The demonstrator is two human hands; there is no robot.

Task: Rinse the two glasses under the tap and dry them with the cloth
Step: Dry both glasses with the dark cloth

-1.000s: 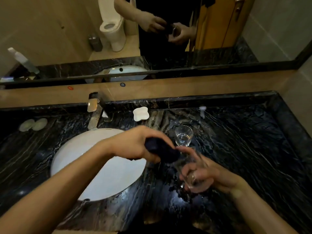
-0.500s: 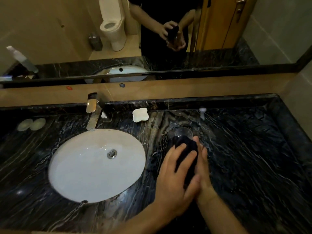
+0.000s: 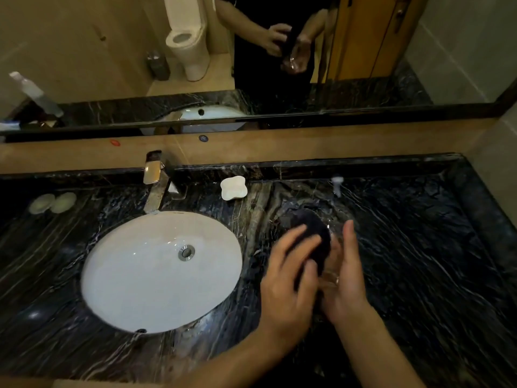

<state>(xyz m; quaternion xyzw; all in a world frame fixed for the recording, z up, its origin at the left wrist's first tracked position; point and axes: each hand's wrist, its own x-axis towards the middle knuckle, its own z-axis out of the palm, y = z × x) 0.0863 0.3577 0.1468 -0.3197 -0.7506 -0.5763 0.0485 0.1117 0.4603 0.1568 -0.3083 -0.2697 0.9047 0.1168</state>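
**Glass being wiped with the dark cloth over the tabletop**

Head view: a clear glass (image 3: pixel 328 271) is being held by the right hand (image 3: pixel 345 287), whose fingers are wrapped round its far side, with a ring showing on one of them. The glass is blurred and mostly hidden between the two hands, so its tilt cannot be told. A dark cloth (image 3: pixel 314 236) is being gripped and pressed against the glass by the left hand (image 3: pixel 288 278), with the fingers curled over the cloth from the left; the cloth is bulging out beyond the fingertips. Both hands are being kept together above the black marble tabletop (image 3: pixel 419 261), to the right of the white oval sink (image 3: pixel 134 275) and clear of its rim. The second glass cannot be made out; the spot behind the cloth is blurred.

The tap (image 3: pixel 155 186) is standing at the back edge of the sink, well apart from the hands. A white soap dish (image 3: pixel 233 187) is lying near the back wall, between the tap and the hands. Wide bare marble is lying to the right of the hands, bounded by a raised dark edge at the far right. In the mirror (image 3: pixel 84 51), the hands and glass are being reflected.
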